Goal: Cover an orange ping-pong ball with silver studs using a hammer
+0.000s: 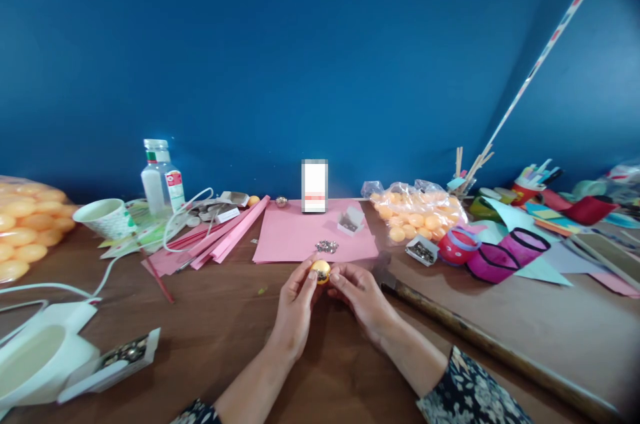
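Orange is what I see at the centre: a small ball (321,271) pinched between my two hands, just above the brown counter (225,337) and right at the near edge of a pink sheet (300,234). My left hand (295,304) grips the ball from its left side with thumb and fingertips, and my right hand (361,297) closes on it from the right, fingertips touching it. A dark, shiny patch shows on the ball's front; I cannot tell what it is.

On the pink sheet lie a heap of silvery pins (327,246), a small open box (351,221) and, at the far edge, a blurred card (315,185) standing upright against the blue wall (300,64). Just right of my right hand a hammer (480,337) lies aslant on the counter, its head near the sheet's corner. Beyond it sit a bag of orange balls (417,214), another small box of pins (421,251) and a magenta paper cup (487,263) on its side. To the left I see folded pink strips (220,241), a clear bottle (161,179), a tipped paper cup (106,217), a white cable (115,264) and a second big bag of balls (25,224) at the edge. Near left, a box of studs (123,354) lies beside a white object (40,357).
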Available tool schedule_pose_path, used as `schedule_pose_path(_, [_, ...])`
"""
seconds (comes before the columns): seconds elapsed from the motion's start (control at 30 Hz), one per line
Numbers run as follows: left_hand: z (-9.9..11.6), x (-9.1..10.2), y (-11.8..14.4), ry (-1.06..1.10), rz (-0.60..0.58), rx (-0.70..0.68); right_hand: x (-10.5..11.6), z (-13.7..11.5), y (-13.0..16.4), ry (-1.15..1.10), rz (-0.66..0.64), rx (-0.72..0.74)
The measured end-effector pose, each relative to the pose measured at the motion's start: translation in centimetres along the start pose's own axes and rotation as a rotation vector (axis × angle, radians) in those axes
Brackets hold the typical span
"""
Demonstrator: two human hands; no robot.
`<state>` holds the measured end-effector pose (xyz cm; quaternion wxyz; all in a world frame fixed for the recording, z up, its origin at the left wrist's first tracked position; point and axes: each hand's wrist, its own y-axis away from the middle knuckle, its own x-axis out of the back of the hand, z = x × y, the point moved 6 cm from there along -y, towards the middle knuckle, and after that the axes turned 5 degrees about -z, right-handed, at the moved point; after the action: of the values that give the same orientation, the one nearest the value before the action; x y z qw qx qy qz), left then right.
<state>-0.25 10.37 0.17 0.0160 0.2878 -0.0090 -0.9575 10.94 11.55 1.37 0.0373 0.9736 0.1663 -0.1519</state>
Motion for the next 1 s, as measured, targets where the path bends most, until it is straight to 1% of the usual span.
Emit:
schedule_pose_path(0.13, [0.11,0.0,-0.01,0.001,0.023,-0.007,-0.02,-0.22,0.05,0.011,0.009,-0.004])
schedule_pose_path(0.43, [-0.37,0.14,-0.01,0.069,-0.008,0.032,0.02,-0.1,0.01,0.028,-0.016,-0.014])
schedule_pose_path(0.6, [-0.13,-0.07,-0.01,0.037,-0.015,0.03,0.22,-0.04,-0.02,0.048,0.012,-0.001])
schedule_pose_path(0.8, [-0.01,-0.01,0.0,0.023,0.005,0.023,0.07,-0.18,-0.1,0.041,0.001,0.003])
schedule_pose_path(1.0, [-0.32,0.09,-0.12,0.031,-0.012,0.033,0.09,-0.18,-0.1,0.04,-0.01,0.016])
